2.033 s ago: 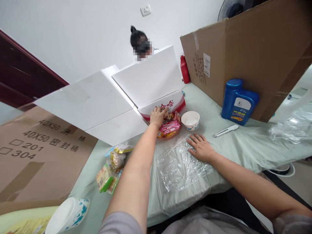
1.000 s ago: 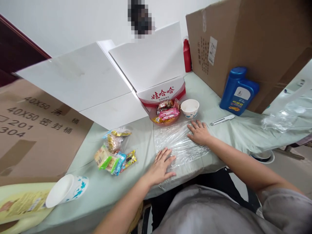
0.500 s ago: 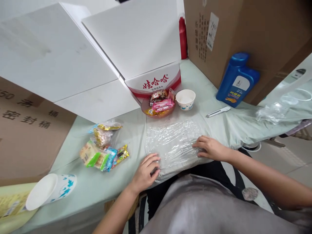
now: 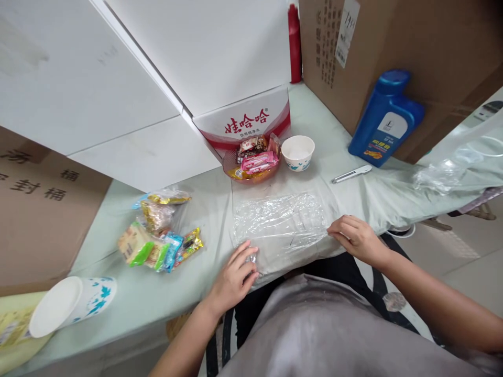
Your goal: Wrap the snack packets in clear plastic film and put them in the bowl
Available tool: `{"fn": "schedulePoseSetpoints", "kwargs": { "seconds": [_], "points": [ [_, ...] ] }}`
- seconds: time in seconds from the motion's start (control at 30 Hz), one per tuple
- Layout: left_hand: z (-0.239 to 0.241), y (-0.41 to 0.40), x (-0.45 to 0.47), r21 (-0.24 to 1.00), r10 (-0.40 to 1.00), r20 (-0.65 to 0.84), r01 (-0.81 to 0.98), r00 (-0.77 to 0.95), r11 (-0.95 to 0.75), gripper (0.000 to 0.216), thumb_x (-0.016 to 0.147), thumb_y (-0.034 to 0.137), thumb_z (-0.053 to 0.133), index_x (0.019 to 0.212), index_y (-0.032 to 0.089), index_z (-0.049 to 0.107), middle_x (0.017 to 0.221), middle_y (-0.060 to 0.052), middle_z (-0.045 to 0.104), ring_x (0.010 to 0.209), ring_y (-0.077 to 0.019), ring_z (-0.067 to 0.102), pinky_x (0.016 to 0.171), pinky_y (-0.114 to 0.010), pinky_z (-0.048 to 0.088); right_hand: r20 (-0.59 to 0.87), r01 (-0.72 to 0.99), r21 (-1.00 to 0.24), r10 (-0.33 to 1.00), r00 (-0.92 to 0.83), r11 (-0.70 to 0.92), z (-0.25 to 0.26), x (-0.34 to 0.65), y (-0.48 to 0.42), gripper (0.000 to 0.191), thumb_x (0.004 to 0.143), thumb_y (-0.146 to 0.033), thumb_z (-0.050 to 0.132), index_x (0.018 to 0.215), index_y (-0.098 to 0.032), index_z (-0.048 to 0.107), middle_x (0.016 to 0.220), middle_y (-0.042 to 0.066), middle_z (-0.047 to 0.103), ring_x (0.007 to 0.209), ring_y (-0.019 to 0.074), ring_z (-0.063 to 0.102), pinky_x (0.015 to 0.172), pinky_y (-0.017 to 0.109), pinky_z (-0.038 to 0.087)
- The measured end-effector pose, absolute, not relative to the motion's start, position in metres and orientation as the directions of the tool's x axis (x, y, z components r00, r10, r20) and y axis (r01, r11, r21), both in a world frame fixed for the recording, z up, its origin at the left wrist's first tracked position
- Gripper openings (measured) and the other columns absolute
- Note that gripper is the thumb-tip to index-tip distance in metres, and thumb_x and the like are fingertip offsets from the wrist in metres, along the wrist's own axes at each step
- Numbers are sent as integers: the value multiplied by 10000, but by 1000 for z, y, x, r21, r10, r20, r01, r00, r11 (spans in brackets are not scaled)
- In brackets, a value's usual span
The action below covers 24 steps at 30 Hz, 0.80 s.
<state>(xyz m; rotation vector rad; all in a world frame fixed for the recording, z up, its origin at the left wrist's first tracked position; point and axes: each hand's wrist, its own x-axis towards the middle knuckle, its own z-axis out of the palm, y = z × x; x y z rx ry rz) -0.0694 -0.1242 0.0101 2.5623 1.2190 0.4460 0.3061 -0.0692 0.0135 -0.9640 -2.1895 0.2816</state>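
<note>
A sheet of clear plastic wrap (image 4: 280, 225) lies flat on the pale green table cloth (image 4: 346, 199) at the near edge. My left hand (image 4: 234, 276) rests at the wrap's near left corner, fingers curled onto it. At the near right corner my right hand (image 4: 356, 238) presses with bent fingers. Beyond the wrap stands a reddish transparent bowl (image 4: 253, 163) filled with wrapped snacks, and next to it a small white bowl (image 4: 298, 152) with blue marks.
Loose snack packets (image 4: 157, 235) lie to the left. A tipped white bowl (image 4: 68, 309) lies at the near left. A white box (image 4: 243, 123), a blue jug (image 4: 385, 120), a utility knife (image 4: 351, 174), crumpled plastic (image 4: 444, 175) and brown cartons (image 4: 393, 52) ring the table.
My left hand left the snack bowl and came down to the wrap's near left corner. My right hand slid back along the wrap to its near right corner. The view tilted downward.
</note>
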Motion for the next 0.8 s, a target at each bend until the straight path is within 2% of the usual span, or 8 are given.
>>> {"fn": "schedulePoseSetpoints", "kwargs": {
  "seconds": [0.13, 0.27, 0.33, 0.4, 0.5, 0.67, 0.73, 0.8],
  "points": [
    [29, -120, -64, 342, 772, 207, 695, 601, -633, 59, 865, 237, 599, 857, 194, 638, 1204, -94, 632, 1313, -314, 452, 1040, -500, 430, 568, 579, -474, 733, -374, 663, 25, 291, -73, 141, 920, -161, 537, 1026, -199, 622, 890, 75, 666, 856, 209, 597, 763, 370, 504],
    [42, -84, -39, 324, 790, 242, 721, 563, -613, 218, 931, 203, 471, 1028, 207, 666, 1206, -71, 655, 1290, -253, 480, 1073, -459, 402, 424, 445, -441, 618, -663, 780, 28, 242, -77, 314, 895, -290, 608, 1188, -180, 591, 1103, 108, 655, 1072, 245, 559, 940, 427, 454],
    [33, -60, -23, 307, 774, 142, 716, 617, -627, 323, 962, 210, 411, 1205, 228, 624, 1344, -58, 589, 1353, -245, 423, 1109, -465, 368, 294, 435, -365, 545, -785, 823, 21, 216, -77, 505, 830, -378, 686, 1255, -135, 562, 1279, 167, 576, 1234, 310, 465, 1029, 492, 379],
    [17, -40, -11, 264, 777, 22, 746, 629, -612, 389, 968, 249, 419, 1336, 267, 545, 1479, -43, 467, 1428, -282, 312, 1143, -538, 294, 194, 464, -272, 520, -832, 843, 11, 201, -79, 438, 831, -355, 684, 1189, -119, 594, 1349, 197, 517, 1286, 343, 407, 1031, 520, 356],
    [-5, -27, -5, 181, 804, -30, 795, 593, -579, 473, 968, 330, 444, 1439, 294, 429, 1564, -36, 331, 1473, -313, 193, 1171, -596, 170, 124, 477, -216, 509, -852, 852, 0, 208, -90, 154, 939, -234, 521, 1004, -145, 629, 1241, 157, 587, 1110, 276, 524, 882, 424, 443],
    [-13, -30, -11, 115, 824, 12, 818, 566, -564, 508, 971, 370, 433, 1472, 317, 371, 1580, -15, 296, 1483, -289, 168, 1191, -551, 125, 31, 369, -368, 407, -913, 854, 2, 261, -122, 240, 973, -186, 387, 897, -166, 613, 842, 59, 624, 677, 159, 531, 601, 289, 422],
    [-13, -31, -12, 107, 826, 19, 820, 564, -562, 507, 969, 368, 432, 1471, 316, 375, 1575, -15, 307, 1480, -286, 179, 1192, -542, 131, 75, 369, -386, 427, -901, 846, 5, 277, -123, 253, 981, -202, 378, 973, -167, 629, 819, 53, 626, 678, 155, 540, 622, 285, 433],
    [-12, -31, -11, 101, 826, 25, 821, 563, -562, 507, 968, 363, 433, 1470, 315, 377, 1573, -15, 313, 1480, -284, 183, 1193, -535, 134, 181, 467, -328, 540, -822, 821, 5, 288, -115, 263, 983, -253, 417, 1127, -160, 616, 944, 93, 660, 846, 189, 590, 751, 321, 465]
  ]
}}
